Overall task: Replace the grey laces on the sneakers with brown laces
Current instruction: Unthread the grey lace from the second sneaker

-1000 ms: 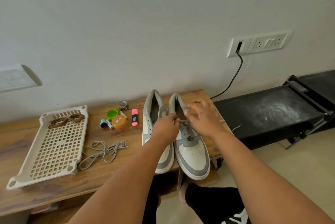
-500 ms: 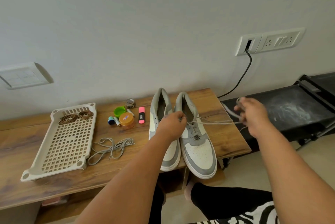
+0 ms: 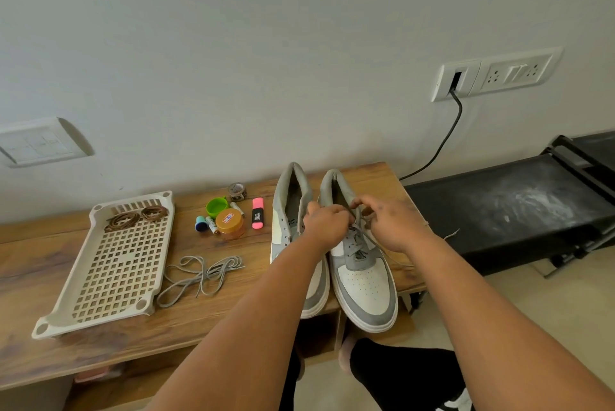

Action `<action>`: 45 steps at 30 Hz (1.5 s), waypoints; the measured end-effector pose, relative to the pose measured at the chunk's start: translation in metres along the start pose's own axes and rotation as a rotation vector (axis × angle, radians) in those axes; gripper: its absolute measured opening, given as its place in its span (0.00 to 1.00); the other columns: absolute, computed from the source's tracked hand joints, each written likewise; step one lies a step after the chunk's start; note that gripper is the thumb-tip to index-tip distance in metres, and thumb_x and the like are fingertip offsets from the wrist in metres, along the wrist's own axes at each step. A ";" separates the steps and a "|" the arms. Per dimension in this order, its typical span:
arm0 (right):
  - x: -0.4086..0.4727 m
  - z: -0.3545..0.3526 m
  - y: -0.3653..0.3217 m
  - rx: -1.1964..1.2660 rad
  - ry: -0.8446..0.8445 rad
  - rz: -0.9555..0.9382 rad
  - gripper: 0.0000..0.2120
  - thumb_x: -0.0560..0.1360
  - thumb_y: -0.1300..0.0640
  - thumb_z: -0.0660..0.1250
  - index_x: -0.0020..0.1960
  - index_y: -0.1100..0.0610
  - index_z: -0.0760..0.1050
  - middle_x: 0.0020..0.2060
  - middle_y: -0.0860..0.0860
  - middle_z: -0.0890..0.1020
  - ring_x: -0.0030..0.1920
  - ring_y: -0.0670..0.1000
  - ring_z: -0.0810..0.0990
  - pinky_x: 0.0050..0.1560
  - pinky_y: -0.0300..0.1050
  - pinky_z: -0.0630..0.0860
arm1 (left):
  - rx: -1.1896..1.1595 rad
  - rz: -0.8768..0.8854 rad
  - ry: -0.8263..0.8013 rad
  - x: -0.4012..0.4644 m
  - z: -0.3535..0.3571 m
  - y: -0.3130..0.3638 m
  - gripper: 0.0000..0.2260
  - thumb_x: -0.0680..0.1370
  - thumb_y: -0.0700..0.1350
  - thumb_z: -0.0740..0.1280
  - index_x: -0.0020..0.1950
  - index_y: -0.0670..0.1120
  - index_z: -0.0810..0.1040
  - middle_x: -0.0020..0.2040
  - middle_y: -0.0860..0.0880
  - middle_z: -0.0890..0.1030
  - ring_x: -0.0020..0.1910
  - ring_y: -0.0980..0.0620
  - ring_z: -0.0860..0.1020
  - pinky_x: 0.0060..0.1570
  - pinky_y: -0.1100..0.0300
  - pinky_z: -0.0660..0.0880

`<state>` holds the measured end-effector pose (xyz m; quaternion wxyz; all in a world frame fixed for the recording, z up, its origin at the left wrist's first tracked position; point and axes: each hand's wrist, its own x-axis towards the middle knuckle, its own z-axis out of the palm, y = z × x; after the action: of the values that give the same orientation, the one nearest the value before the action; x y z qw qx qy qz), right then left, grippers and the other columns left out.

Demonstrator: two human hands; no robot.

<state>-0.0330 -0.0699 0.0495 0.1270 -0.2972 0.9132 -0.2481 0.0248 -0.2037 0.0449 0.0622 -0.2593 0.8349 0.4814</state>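
Observation:
Two grey-and-white sneakers stand side by side on the wooden table point(image 3: 233, 317). The left sneaker point(image 3: 289, 211) has no lace. The right sneaker point(image 3: 364, 281) still carries a grey lace point(image 3: 361, 239) in its lower eyelets, and a loose end trails off to the right. My left hand point(image 3: 327, 222) and my right hand point(image 3: 394, 224) meet over the right sneaker's upper eyelets, both pinching the grey lace. A removed grey lace point(image 3: 203, 272) lies loose on the table. Two coiled brown laces point(image 3: 134, 217) sit at the far end of a beige perforated tray point(image 3: 113, 281).
Between tray and sneakers lie a green cap point(image 3: 216, 206), an orange jar point(image 3: 229, 222), a pink highlighter point(image 3: 257, 212), batteries point(image 3: 211, 224) and a tape roll point(image 3: 238, 191). A black bench point(image 3: 506, 207) stands to the right; a black cable point(image 3: 442, 141) runs from the wall socket.
My right hand had pulled the grey lace out to the right; it has now come back to the right sneaker's eyelets beside my left hand.

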 end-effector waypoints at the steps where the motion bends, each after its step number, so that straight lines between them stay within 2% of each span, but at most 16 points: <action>1: 0.001 0.001 0.002 0.014 0.006 -0.002 0.21 0.78 0.67 0.60 0.66 0.47 0.71 0.57 0.51 0.79 0.48 0.48 0.75 0.35 0.31 0.66 | -0.001 -0.020 -0.009 -0.001 -0.001 0.002 0.13 0.80 0.48 0.60 0.59 0.52 0.81 0.70 0.46 0.59 0.70 0.40 0.60 0.72 0.42 0.61; 4: 0.002 0.003 0.003 0.031 0.015 0.000 0.17 0.80 0.65 0.58 0.62 0.48 0.73 0.50 0.49 0.78 0.42 0.43 0.75 0.33 0.31 0.64 | 0.039 -0.068 -0.008 -0.003 0.000 0.006 0.15 0.80 0.55 0.62 0.64 0.55 0.78 0.73 0.46 0.57 0.73 0.40 0.56 0.72 0.43 0.60; 6: 0.002 0.004 0.003 0.072 0.028 0.015 0.13 0.80 0.63 0.57 0.56 0.49 0.74 0.45 0.48 0.77 0.39 0.42 0.72 0.32 0.34 0.63 | 0.116 -0.030 0.036 -0.003 0.003 0.003 0.10 0.78 0.57 0.65 0.56 0.56 0.80 0.71 0.45 0.59 0.73 0.41 0.56 0.71 0.45 0.61; 13: 0.002 0.005 0.007 0.202 0.043 0.083 0.13 0.79 0.62 0.58 0.52 0.48 0.77 0.45 0.50 0.81 0.43 0.48 0.77 0.37 0.40 0.71 | 0.077 0.023 0.079 -0.003 0.005 -0.003 0.06 0.77 0.55 0.70 0.49 0.55 0.81 0.64 0.47 0.63 0.68 0.45 0.57 0.68 0.48 0.64; 16: 0.002 0.004 0.004 0.232 0.035 0.095 0.12 0.80 0.62 0.58 0.52 0.48 0.77 0.45 0.49 0.81 0.43 0.46 0.78 0.36 0.38 0.70 | -0.161 -0.044 -0.013 -0.002 0.005 -0.005 0.12 0.73 0.59 0.71 0.48 0.52 0.82 0.63 0.47 0.65 0.67 0.46 0.64 0.68 0.46 0.66; 18: 0.002 0.003 0.004 0.233 0.032 0.113 0.12 0.80 0.62 0.58 0.53 0.48 0.76 0.46 0.48 0.81 0.43 0.44 0.78 0.34 0.35 0.68 | -0.458 -0.102 -0.051 0.000 0.000 -0.009 0.23 0.70 0.64 0.70 0.48 0.45 0.80 0.59 0.45 0.76 0.57 0.50 0.76 0.58 0.51 0.72; 21: 0.001 0.001 0.006 0.236 0.056 0.132 0.14 0.79 0.64 0.57 0.53 0.48 0.77 0.49 0.49 0.81 0.42 0.45 0.76 0.35 0.37 0.68 | -0.791 -0.023 -0.024 -0.010 -0.014 0.005 0.16 0.79 0.56 0.64 0.37 0.48 0.75 0.37 0.53 0.78 0.35 0.60 0.77 0.45 0.59 0.68; 24: 0.001 0.002 0.006 0.250 0.032 0.120 0.16 0.77 0.65 0.56 0.50 0.47 0.77 0.50 0.49 0.81 0.44 0.48 0.76 0.36 0.39 0.68 | -1.028 -0.002 0.087 -0.015 -0.026 0.018 0.13 0.79 0.56 0.66 0.40 0.50 0.76 0.40 0.54 0.79 0.41 0.58 0.76 0.46 0.59 0.68; 26: 0.000 0.003 0.005 0.257 0.024 0.121 0.16 0.77 0.65 0.56 0.50 0.46 0.76 0.50 0.49 0.82 0.44 0.48 0.77 0.35 0.40 0.68 | -0.801 0.031 0.228 -0.015 -0.031 0.015 0.16 0.78 0.59 0.65 0.40 0.48 0.76 0.44 0.50 0.79 0.43 0.56 0.74 0.44 0.61 0.69; 28: 0.000 0.002 0.005 0.235 0.029 0.114 0.16 0.78 0.65 0.57 0.51 0.47 0.76 0.50 0.49 0.81 0.45 0.48 0.77 0.36 0.39 0.68 | -0.096 0.148 0.423 -0.006 -0.029 -0.003 0.19 0.77 0.65 0.64 0.43 0.49 0.79 0.56 0.49 0.77 0.55 0.52 0.70 0.54 0.54 0.69; 30: -0.001 0.001 0.005 0.226 0.017 0.099 0.15 0.79 0.65 0.57 0.52 0.47 0.76 0.51 0.49 0.81 0.47 0.48 0.77 0.36 0.38 0.69 | 0.312 0.271 0.462 -0.003 -0.026 -0.013 0.18 0.77 0.66 0.61 0.51 0.55 0.82 0.69 0.51 0.70 0.69 0.46 0.61 0.66 0.47 0.61; 37: -0.001 -0.002 0.009 0.223 -0.033 0.085 0.17 0.79 0.65 0.58 0.54 0.44 0.75 0.54 0.47 0.79 0.51 0.50 0.76 0.39 0.40 0.68 | 0.498 0.363 0.185 0.004 -0.005 -0.016 0.11 0.77 0.62 0.65 0.51 0.58 0.83 0.77 0.52 0.60 0.78 0.44 0.46 0.74 0.36 0.46; 39: -0.001 -0.002 0.009 0.242 -0.045 0.086 0.17 0.78 0.65 0.58 0.54 0.44 0.74 0.53 0.46 0.79 0.52 0.50 0.77 0.42 0.42 0.70 | 0.384 0.362 0.181 0.001 -0.002 -0.012 0.08 0.77 0.58 0.68 0.48 0.56 0.83 0.75 0.53 0.63 0.77 0.45 0.50 0.74 0.38 0.48; 41: -0.001 -0.002 0.009 0.244 -0.042 0.091 0.18 0.78 0.67 0.58 0.53 0.44 0.74 0.51 0.45 0.79 0.54 0.49 0.77 0.48 0.43 0.70 | -0.083 0.339 0.151 -0.006 -0.010 -0.003 0.04 0.77 0.51 0.71 0.44 0.52 0.82 0.72 0.53 0.68 0.75 0.48 0.58 0.70 0.48 0.57; 43: -0.001 -0.001 0.010 0.272 -0.032 0.109 0.19 0.77 0.68 0.57 0.52 0.44 0.75 0.51 0.44 0.80 0.55 0.49 0.78 0.51 0.43 0.70 | -0.693 0.319 -0.081 -0.013 -0.035 0.004 0.03 0.77 0.45 0.70 0.44 0.47 0.81 0.70 0.50 0.73 0.72 0.49 0.67 0.66 0.55 0.62; 45: -0.001 -0.001 0.010 0.281 -0.035 0.116 0.20 0.77 0.68 0.58 0.52 0.44 0.76 0.52 0.45 0.81 0.56 0.50 0.78 0.51 0.43 0.70 | -1.016 0.408 -0.441 -0.020 -0.065 0.001 0.03 0.75 0.44 0.70 0.43 0.46 0.81 0.70 0.45 0.74 0.70 0.48 0.71 0.73 0.51 0.63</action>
<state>-0.0374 -0.0623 0.0450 0.1977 -0.2274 0.8827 -0.3606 0.0506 -0.2500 0.0872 0.0084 0.0157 0.5000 0.8658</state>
